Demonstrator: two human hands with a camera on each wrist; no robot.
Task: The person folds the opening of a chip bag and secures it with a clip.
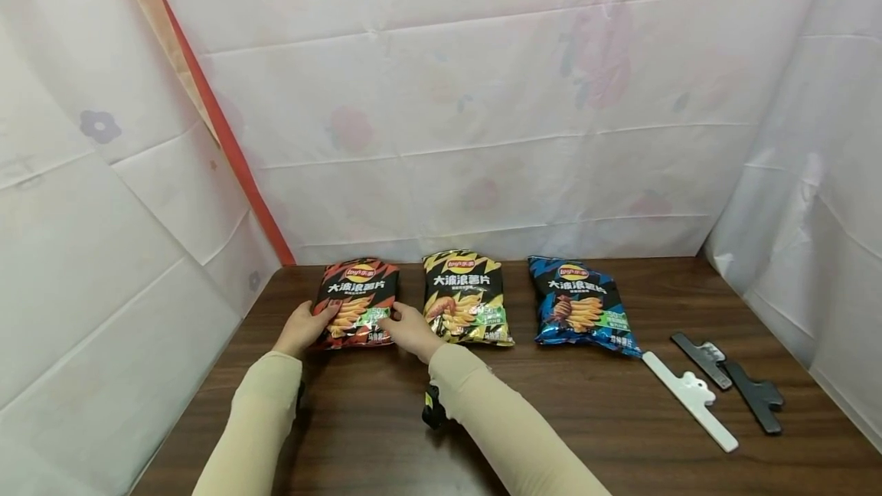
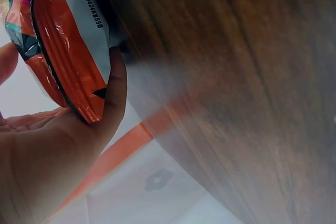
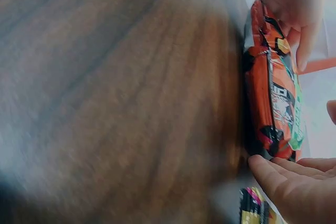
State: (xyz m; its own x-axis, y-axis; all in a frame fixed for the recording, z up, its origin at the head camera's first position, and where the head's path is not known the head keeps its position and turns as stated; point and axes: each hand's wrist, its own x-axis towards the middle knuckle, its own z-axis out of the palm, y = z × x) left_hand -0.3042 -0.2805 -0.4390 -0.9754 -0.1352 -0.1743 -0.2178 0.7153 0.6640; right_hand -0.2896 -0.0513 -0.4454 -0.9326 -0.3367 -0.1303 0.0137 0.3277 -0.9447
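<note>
A red chip bag (image 1: 354,314) sits at the left of the row near the back of the table (image 1: 358,419), with a hand at each side. The left hand (image 1: 306,327) has hold of its left edge — thumb over the printed front, a finger curving round behind the bag. The right hand (image 1: 416,333) is at the opposite edge, opened out, its fingers fairly straight and the tips against the bag's side; the thumb stands apart from them.

Just right of that hand lies a yellow chip bag (image 1: 468,298), then, further along, a blue chip bag (image 1: 584,303) set at a slant. All 3 bags have the front upward. At the right of the table are 3 clips: a white clip (image 1: 691,401), its upper end close to the blue bag's corner, and 2 dark clips (image 1: 752,398) near each other beyond it. Pale flowered cloth (image 1: 482,98) hangs behind — a red strip (image 1: 242,167) slants down it.
</note>
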